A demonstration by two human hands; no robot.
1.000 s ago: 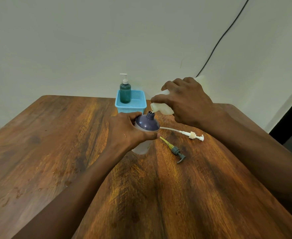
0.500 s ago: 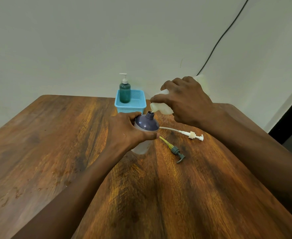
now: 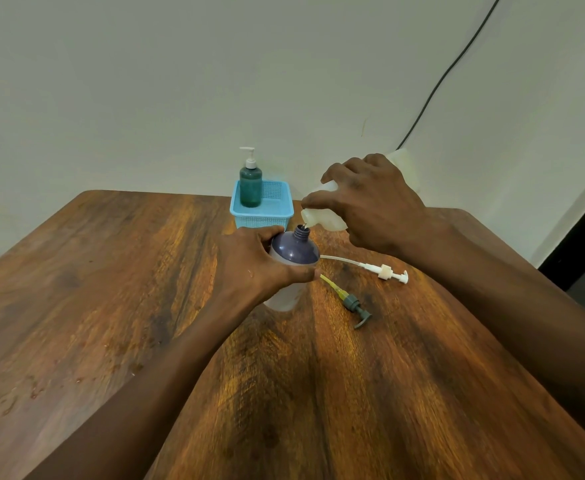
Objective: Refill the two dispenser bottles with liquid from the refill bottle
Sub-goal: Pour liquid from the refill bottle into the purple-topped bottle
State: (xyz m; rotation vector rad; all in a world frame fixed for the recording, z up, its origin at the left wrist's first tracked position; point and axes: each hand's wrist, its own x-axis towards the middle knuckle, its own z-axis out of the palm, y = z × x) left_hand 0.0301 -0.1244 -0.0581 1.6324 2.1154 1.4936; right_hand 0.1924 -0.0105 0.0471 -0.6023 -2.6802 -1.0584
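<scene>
Refill bottle, pale, tipped spout-down over open neck of purple-topped dispenser bottle at table centre. Right hand fingers wrapped around refill bottle; left hand fingers clasped round dispenser body. Green dispenser bottle upright in blue basket at 11 o'clock. White pump at 3 o'clock, grey pump at 4 o'clock, both lying flat.

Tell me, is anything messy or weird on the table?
Two pump tops lie loose on the table: a white pump and a grey pump, beside the open purple bottle. No spill shows.
</scene>
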